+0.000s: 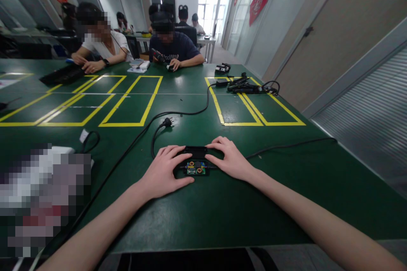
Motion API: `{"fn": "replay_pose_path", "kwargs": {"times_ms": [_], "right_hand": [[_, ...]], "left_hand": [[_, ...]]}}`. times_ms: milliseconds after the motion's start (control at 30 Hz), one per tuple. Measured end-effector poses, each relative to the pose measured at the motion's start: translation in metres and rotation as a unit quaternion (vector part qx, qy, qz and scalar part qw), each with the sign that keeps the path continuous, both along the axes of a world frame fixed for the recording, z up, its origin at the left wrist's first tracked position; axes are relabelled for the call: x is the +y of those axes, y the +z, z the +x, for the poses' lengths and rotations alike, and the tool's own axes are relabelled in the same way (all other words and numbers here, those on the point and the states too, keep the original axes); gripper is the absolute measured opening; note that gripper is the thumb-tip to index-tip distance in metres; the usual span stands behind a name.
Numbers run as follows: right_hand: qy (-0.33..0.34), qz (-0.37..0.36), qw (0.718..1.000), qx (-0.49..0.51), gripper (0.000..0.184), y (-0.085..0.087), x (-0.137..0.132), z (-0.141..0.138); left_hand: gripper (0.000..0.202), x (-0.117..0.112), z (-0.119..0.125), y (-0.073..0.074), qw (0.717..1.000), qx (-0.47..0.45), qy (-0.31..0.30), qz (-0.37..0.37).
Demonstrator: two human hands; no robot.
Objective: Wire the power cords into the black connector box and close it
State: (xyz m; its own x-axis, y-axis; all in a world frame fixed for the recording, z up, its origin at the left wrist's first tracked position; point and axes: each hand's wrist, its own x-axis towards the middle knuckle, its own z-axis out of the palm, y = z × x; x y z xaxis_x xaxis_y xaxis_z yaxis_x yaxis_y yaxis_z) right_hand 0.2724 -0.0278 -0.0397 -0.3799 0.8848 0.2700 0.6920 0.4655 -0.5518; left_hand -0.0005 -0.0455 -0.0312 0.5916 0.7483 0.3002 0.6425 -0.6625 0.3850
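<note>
A small black power adapter (196,160) lies opened on the green table (222,203), its circuit board (195,168) with copper coils showing in the near half. My left hand (165,170) rests on the adapter's left side with fingers spread over it. My right hand (229,159) covers the right side, fingers flat and pointing left. A black cable (286,146) runs from the adapter to the right. Another black cord with a plug (166,123) loops away behind my hands.
Yellow tape rectangles (133,99) mark the table's far half. A pile of black cables and adapters (248,87) lies far right. Two people sit at the far edge with their own items. A blurred object (41,194) sits near left. The table's right edge (365,165) borders a wall.
</note>
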Motion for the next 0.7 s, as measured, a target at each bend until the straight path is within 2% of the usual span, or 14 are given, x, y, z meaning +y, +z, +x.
{"fn": "replay_pose_path", "kwargs": {"times_ms": [133,233,400,500,700], "right_hand": [[0.005,-0.078,0.993,0.089,0.015,0.007,-0.004,-0.006],[0.005,-0.16,0.971,0.178,0.017,0.009,-0.005,-0.008],[-0.017,-0.193,0.939,0.285,0.028,0.003,-0.004,-0.011],[-0.02,-0.21,0.932,0.295,0.032,0.001,-0.005,-0.012],[-0.007,-0.222,0.937,0.271,0.03,0.003,-0.007,-0.012]], "left_hand": [[0.044,-0.002,0.001,0.002,1.0,-0.021,0.0,-0.006],[0.038,-0.002,0.002,0.004,0.999,-0.032,-0.002,-0.012],[0.041,-0.002,0.002,0.004,0.999,-0.041,0.0,-0.003],[0.043,-0.002,0.002,0.004,0.999,-0.04,-0.001,-0.002],[0.036,-0.002,0.002,0.006,1.0,-0.028,-0.003,0.002]]}}
